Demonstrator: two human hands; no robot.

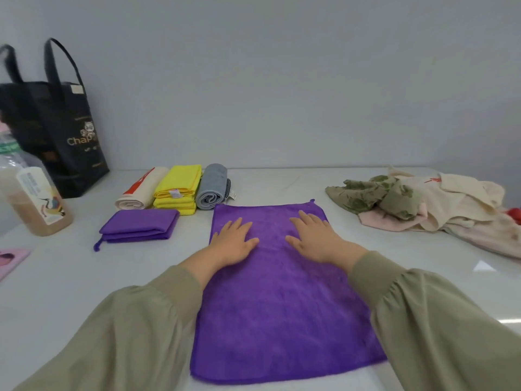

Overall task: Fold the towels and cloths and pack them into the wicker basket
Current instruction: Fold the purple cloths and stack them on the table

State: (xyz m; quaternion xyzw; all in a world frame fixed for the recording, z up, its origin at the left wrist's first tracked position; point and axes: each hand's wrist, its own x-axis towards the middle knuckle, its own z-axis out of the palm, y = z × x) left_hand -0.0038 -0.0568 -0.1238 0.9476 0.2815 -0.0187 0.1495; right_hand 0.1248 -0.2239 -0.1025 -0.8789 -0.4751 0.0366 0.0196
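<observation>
Towel on the table (282,182), dead centre: a purple towel (282,311) lies spread flat in front of the person, one short edge near the body, the other far. Both hands are on its far half. The left hand (234,241) and the right hand (313,238) lie palm down, fingers straight and spread, pressing on the pile and gripping nothing.

It looks like soft, light microfibre. It should fold limp with no spring, and it may slide on the smooth tabletop, so a flat palm to pin it makes sense. The best places to take hold look like the two far corners, one carrying a small loop (311,200), pinched and brought toward the near edge.

Just left of it sits a folded purple cloth (139,225). Behind that is a row: a rolled cream cloth (141,190), stacked yellow cloths (177,190) and a rolled grey towel (211,187). Off to the right, well apart, waits a heap of unfolded cloths (423,204). A black bag (56,131) and a bottle (33,198) stand far left. No wicker basket is in view.
</observation>
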